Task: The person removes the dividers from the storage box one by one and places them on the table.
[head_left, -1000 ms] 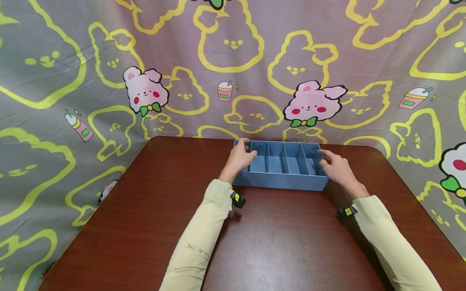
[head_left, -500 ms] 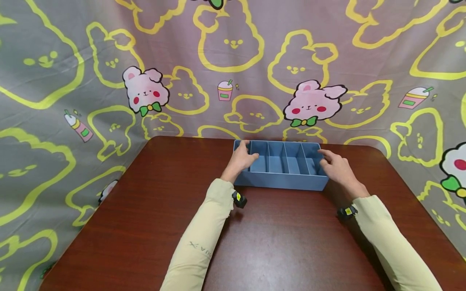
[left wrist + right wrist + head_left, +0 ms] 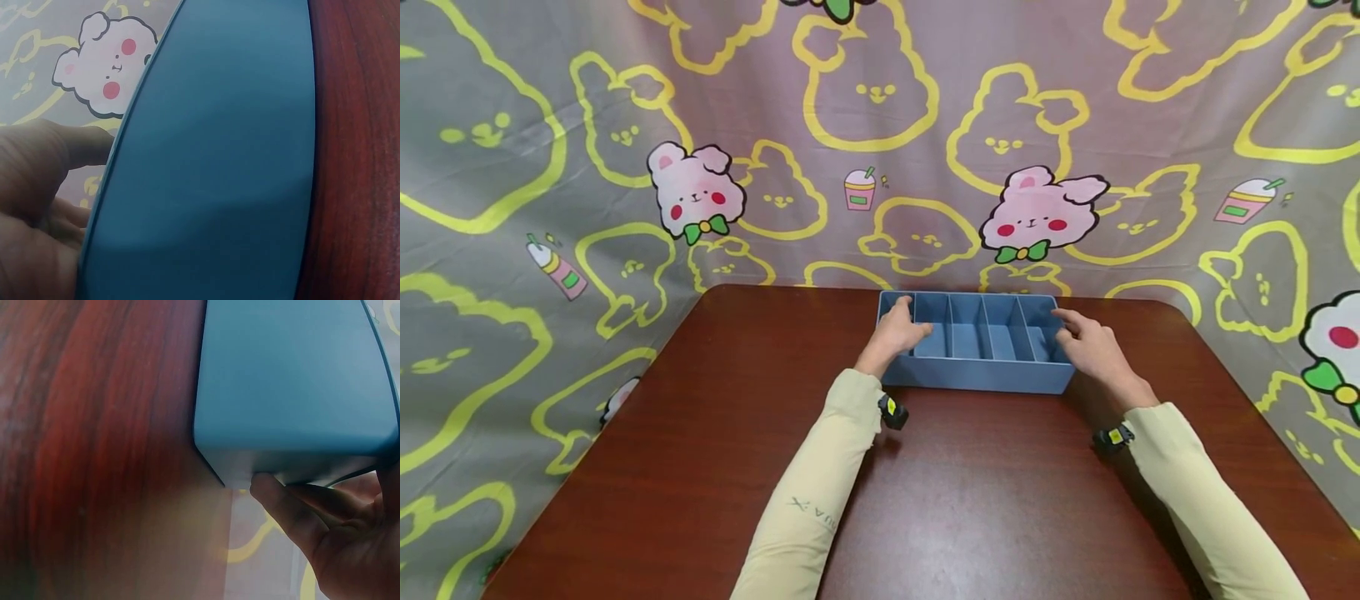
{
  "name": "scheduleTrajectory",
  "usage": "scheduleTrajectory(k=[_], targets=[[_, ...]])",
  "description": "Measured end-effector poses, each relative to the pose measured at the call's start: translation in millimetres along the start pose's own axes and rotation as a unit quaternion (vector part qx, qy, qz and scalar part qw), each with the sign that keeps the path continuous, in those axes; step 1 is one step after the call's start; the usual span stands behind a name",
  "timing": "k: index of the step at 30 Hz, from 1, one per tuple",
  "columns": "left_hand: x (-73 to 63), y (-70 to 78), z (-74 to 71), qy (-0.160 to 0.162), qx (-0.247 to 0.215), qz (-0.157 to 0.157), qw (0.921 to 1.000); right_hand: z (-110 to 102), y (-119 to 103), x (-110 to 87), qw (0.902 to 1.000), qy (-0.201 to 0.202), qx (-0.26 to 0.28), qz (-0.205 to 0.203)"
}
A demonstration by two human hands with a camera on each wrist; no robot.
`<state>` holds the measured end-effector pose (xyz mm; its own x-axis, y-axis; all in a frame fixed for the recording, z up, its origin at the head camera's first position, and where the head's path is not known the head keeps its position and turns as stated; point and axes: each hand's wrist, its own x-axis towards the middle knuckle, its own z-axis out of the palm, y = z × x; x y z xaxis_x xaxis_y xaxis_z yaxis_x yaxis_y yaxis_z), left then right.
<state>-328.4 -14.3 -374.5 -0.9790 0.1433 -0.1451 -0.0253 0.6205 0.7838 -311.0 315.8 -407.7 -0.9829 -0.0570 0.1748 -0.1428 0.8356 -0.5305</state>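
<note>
A blue divided box (image 3: 977, 374) sits on the table, its compartments in a row from left to right. My left hand (image 3: 892, 333) is over its left end, fingers loosely extended toward the back and thumb pointing right across the second compartment. In the left wrist view, that hand (image 3: 37, 187) shows behind the front wall (image 3: 212, 144), partly hidden by it. My right hand (image 3: 1097, 350) grips the box's right end wall. In the right wrist view, its fingers (image 3: 281, 503) lie against the outside of that wall, while part of the thumb is hidden beyond the rim.
The brown wooden table (image 3: 700, 467) stretches in front of the box and to both sides. A grey curtain (image 3: 917, 100) with yellow outlines and pink cartoon bunnies hangs right behind the table's back edge and along both sides.
My left hand has shifted slightly right and its fingers have come a little lower over the box's left end. The right hand and the box hold their place. The head view has tilted slightly.
</note>
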Motion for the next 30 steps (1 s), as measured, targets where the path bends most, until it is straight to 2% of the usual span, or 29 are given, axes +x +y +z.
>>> scheduleTrajectory(k=[13, 18, 30], targets=[[-1.7, 0.4, -3.0, -0.008, 0.027, 0.008, 0.9996, -1.6, -1.6, -1.8, 1.0000, 0.004, 0.002, -0.004], [-2.3, 0.6, -0.6, -0.017, 0.036, -0.005, 0.9992, -1.1, 0.5, -2.8, 1.0000, -0.002, -0.004, 0.003], [-2.9, -1.6, 1.9, -0.006, 0.048, -0.015, 0.9987, 0.6, -0.8, -4.4, 0.9998, 0.010, -0.013, -0.012]])
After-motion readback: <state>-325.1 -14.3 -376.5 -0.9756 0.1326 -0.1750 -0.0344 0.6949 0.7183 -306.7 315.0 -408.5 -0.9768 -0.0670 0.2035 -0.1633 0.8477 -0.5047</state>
